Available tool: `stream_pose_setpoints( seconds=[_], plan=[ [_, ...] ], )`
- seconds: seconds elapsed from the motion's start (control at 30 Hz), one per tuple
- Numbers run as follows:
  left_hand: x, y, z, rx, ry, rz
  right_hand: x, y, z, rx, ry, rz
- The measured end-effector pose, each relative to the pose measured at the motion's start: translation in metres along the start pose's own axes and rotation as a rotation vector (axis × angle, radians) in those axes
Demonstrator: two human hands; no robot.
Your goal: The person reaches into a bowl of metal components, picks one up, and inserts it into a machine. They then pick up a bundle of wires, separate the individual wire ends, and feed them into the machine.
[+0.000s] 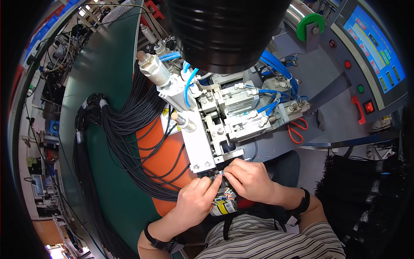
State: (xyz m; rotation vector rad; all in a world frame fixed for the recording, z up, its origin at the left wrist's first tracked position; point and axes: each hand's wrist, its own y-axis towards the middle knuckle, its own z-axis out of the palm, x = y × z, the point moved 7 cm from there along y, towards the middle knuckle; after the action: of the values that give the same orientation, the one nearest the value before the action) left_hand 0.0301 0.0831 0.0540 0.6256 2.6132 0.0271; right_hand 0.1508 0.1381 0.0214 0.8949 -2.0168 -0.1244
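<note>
My left hand (196, 199) and my right hand (249, 180) meet just in front of the machine's near edge. Both are closed, with thumbs and fingertips pinched together almost touching. Between the fingertips is a small pale and bluish bit, too small to name. Right below them is a bundle of thin coloured wires (227, 193), its ends fanned out. A white and yellow printed wrap (224, 208) goes around that bundle, close to my body. Black cables (142, 183) run in from the left and pass behind my left hand.
Ahead stands a metal pneumatic machine (241, 108) with blue air hoses (276, 64). A black cylinder (226, 30) hangs above it. Red-handled scissors (297, 131) lie to the right, below a touch screen panel (373, 47). A green table (101, 172) and orange mat (159, 151) are left.
</note>
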Motion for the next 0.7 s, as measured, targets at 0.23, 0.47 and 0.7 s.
stream_pose_setpoints(
  seconds=[0.23,0.47,0.7],
  plan=[
    [-0.011,0.001,0.007,0.056,0.268,0.075,0.01,0.006,0.002,0.112,-0.158,-0.025],
    [-0.013,0.011,0.01,0.097,0.336,0.102,0.004,0.012,0.006,0.25,-0.213,-0.046],
    [-0.006,0.007,0.006,0.06,0.27,0.113,-0.001,0.008,-0.001,-0.031,-0.028,-0.068]
  ],
)
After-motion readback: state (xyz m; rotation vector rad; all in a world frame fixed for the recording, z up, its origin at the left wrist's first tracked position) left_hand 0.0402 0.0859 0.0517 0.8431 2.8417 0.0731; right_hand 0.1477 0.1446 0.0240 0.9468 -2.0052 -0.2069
